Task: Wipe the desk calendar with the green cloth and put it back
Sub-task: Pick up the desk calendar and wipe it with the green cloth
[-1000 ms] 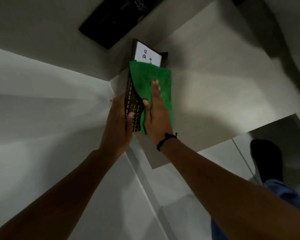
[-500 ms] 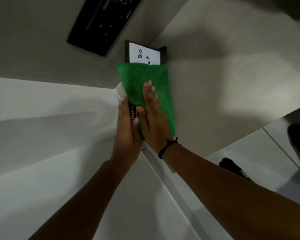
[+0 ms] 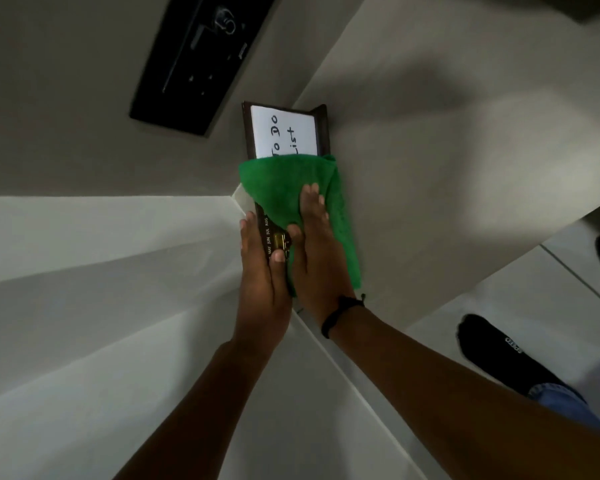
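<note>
**Calendar pinned between both hands**

I see the dark-framed desk calendar (image 3: 284, 133) on the pale desk surface (image 3: 430, 168), my left hand (image 3: 262, 271) gripping its near edge, my right hand (image 3: 321, 251) flat, pressing the green microfibre cloth (image 3: 278, 188) over it. White "To Do List" card and month labels show.

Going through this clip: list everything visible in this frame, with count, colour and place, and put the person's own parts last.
desk calendar: one, dark brown frame with a white "To Do List" card, centre, on the ledge
green cloth: one, green, draped over the calendar's near half
black panel: one, black, upper left on the wall
ledge: one, grey-beige, right of centre
wristband: one, black, on the right wrist
left hand: one, gripping the calendar's left edge
right hand: one, flat on the cloth
foot in a black sock: one, lower right
</note>
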